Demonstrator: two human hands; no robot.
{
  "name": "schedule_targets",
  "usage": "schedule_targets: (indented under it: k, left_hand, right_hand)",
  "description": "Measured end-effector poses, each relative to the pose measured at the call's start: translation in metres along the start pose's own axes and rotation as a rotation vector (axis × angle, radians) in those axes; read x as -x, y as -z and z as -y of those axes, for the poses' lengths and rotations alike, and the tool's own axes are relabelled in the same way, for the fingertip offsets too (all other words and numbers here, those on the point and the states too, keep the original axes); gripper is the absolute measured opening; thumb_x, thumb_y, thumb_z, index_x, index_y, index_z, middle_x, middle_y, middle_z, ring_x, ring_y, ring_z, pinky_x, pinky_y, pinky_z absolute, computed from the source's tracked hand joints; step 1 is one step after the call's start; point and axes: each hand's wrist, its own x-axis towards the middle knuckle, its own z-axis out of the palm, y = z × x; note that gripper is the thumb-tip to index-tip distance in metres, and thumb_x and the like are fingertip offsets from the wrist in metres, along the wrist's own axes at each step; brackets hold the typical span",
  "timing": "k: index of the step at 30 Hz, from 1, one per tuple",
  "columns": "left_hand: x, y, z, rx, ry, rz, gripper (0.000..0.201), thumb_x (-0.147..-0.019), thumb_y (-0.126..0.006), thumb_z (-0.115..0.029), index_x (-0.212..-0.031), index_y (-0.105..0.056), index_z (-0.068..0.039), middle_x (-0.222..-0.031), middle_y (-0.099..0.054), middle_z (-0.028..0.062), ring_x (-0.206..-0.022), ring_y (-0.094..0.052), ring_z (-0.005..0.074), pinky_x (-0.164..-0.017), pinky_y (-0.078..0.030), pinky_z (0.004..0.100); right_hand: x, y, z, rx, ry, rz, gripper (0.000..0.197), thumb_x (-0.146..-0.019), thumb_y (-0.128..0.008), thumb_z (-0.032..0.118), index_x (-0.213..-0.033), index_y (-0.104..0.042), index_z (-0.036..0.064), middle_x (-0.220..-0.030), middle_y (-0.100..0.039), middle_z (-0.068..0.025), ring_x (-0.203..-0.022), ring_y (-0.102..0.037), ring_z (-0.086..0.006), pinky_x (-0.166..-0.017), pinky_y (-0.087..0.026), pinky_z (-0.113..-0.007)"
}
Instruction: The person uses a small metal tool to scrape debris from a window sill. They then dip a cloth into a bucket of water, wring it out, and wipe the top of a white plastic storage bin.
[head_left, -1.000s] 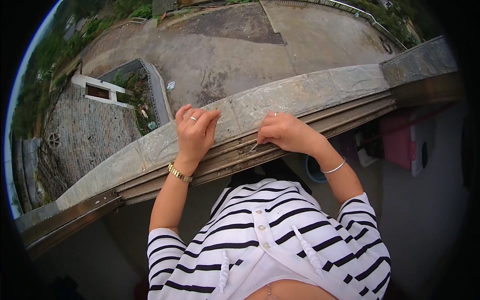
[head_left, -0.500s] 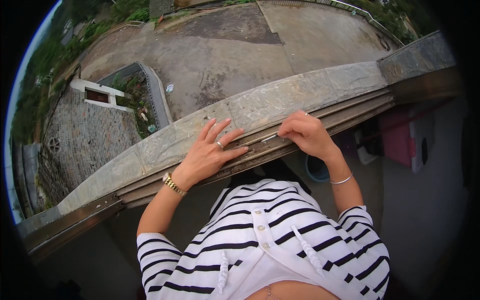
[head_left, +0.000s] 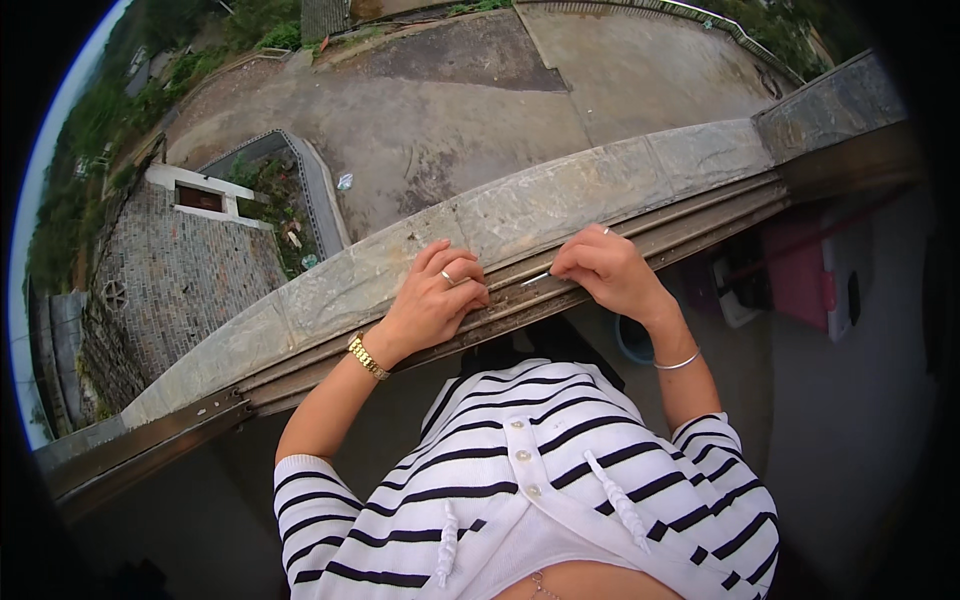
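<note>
My right hand [head_left: 612,272] pinches a thin, pale stick [head_left: 535,279] between thumb and fingers, low over the brown metal window track [head_left: 700,222]. The stick points left along the track's grooves, which hold dark dirt. Across the track from it, my left hand [head_left: 436,302] rests with its fingers curled down and drawn together. Its fingertips are at the grooves, left of the stick's tip. Whatever may be between them is hidden.
A grey stone sill [head_left: 600,192] runs along the track's outer side, with a paved yard [head_left: 440,130] far below. Inside, a pink container [head_left: 800,285] and a blue round basin [head_left: 634,340] stand low on the right.
My left hand's spread fingers have curled in and closed over the track. My right hand has shifted slightly left and down, still pinching the stick.
</note>
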Motion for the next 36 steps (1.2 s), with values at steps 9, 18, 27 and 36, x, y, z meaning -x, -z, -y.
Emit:
schedule_targets:
  k: [9, 18, 27, 36]
  left_hand:
    - [-0.001, 0.052, 0.032, -0.364, 0.284, -0.504, 0.047, -0.089, -0.063, -0.010, -0.135, -0.051, -0.008, -0.126, -0.058, 0.0102, -0.119, -0.050, 0.0269, -0.104, -0.035, 0.0383]
    - [0.016, 0.017, 0.010, -0.258, 0.318, -0.378, 0.022, -0.080, -0.070, -0.007, -0.102, -0.071, -0.014, -0.128, -0.056, 0.0085, -0.125, -0.044, 0.0326, -0.103, -0.036, 0.0444]
    - [0.013, 0.013, 0.013, -0.319, 0.228, -0.441, 0.016, -0.077, -0.076, -0.017, -0.071, -0.063, -0.009, -0.083, -0.065, 0.0004, -0.100, -0.058, 0.0250, -0.097, -0.039, 0.0450]
    - [0.007, 0.010, 0.013, -0.292, 0.209, -0.428, 0.017, -0.076, -0.076, -0.016, -0.070, -0.062, -0.009, -0.084, -0.063, 0.0006, -0.098, -0.058, 0.0245, -0.096, -0.038, 0.0466]
  right_hand:
    - [-0.014, 0.010, -0.005, 0.085, 0.066, 0.218, 0.008, -0.075, -0.069, 0.002, -0.078, -0.063, 0.0063, -0.077, -0.062, -0.0054, -0.079, -0.059, -0.0261, -0.072, -0.047, -0.034]
    - [-0.021, -0.013, 0.004, 0.081, 0.144, 0.179, 0.009, -0.071, -0.068, 0.002, -0.075, -0.063, 0.0073, -0.075, -0.061, -0.0053, -0.076, -0.058, -0.0258, -0.072, -0.047, -0.036]
    - [-0.021, -0.031, 0.012, 0.163, 0.204, 0.116, 0.011, -0.070, -0.068, 0.001, -0.078, -0.064, 0.0070, -0.080, -0.062, -0.0038, -0.078, -0.059, -0.0233, -0.070, -0.048, -0.034]
    - [-0.006, -0.048, 0.024, 0.277, 0.231, -0.061, 0.010, -0.071, -0.063, -0.001, -0.079, -0.064, 0.0043, -0.079, -0.061, -0.0052, -0.075, -0.058, -0.0235, -0.067, -0.049, -0.033]
